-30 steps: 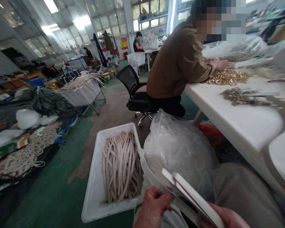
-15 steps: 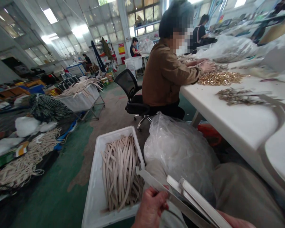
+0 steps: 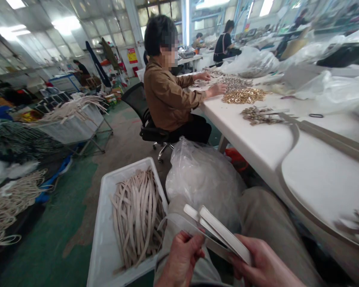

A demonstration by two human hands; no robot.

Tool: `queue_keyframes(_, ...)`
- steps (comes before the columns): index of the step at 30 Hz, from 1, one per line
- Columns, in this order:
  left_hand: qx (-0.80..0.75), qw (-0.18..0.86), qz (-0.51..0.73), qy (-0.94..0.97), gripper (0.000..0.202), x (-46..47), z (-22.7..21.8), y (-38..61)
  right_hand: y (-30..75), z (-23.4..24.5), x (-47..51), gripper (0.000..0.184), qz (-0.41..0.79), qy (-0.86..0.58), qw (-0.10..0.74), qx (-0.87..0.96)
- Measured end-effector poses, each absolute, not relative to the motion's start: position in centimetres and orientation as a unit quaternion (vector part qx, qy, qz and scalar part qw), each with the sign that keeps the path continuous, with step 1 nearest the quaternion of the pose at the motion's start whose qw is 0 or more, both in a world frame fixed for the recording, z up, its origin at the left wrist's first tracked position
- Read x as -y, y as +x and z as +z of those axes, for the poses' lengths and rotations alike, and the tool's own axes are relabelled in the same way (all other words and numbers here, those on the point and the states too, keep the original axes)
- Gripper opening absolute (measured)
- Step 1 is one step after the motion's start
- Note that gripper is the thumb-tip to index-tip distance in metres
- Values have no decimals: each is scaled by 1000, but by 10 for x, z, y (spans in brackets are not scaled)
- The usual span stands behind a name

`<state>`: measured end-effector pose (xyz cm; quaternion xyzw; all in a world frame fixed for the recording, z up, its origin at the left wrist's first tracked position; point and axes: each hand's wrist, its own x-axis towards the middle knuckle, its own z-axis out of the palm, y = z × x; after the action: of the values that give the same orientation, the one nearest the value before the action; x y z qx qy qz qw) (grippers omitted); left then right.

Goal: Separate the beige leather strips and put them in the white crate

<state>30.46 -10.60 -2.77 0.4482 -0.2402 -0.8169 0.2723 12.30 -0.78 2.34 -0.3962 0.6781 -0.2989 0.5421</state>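
Observation:
Low in the view, my left hand (image 3: 182, 257) pinches a thin pale-grey strap (image 3: 215, 247) between thumb and fingers. The strap's free end curves off to the left, toward the tub. Opposite it, my right hand (image 3: 261, 259) is closed around a couple of white straps (image 3: 224, 233) whose ends point up and left. The grey strap's other end runs to the right hand's fingers; how it is held there is hidden. Both hands are above my lap. At their left stands a white tub (image 3: 97, 235) with many beige straps (image 3: 136, 215) in it.
A clear plastic bag (image 3: 200, 171) stands before my knees. The white table (image 3: 320, 159) on the right bears gold metal pieces (image 3: 245, 95), silver metal pieces (image 3: 259, 114) and a long strap hanging over its edge. Another person (image 3: 167, 95) sits at it.
The view has turned right, so the surroundings shift left. My right hand has come further into view with the white straps. The left hand keeps its pinch on the grey strap.

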Motion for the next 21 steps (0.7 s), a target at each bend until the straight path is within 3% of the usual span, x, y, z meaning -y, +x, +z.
queue_keyframes(4, 242, 242, -844, 413, 43, 96, -18, 289, 139, 30, 29, 16, -327, -365, 570, -660)
queue_keyframes(11, 95, 212, -866, 442, 55, 100, 2, 303, 121, 23, 19, 37, -483, -322, 522, -625)
queue_keyframes(15, 47, 177, -883, 432, 55, 98, 2, 306, 121, 29, 21, 13, -476, -486, 462, -569)
queue_keyframes(18, 46, 149, -906, 394, 49, 95, -1, 302, 127, 35, 30, 26, -450, -569, 430, -537)
queue_keyframes(21, 59, 142, -923, 351, 40, 90, -5, 298, 129, 31, 33, 16, -433, -578, 403, -563)
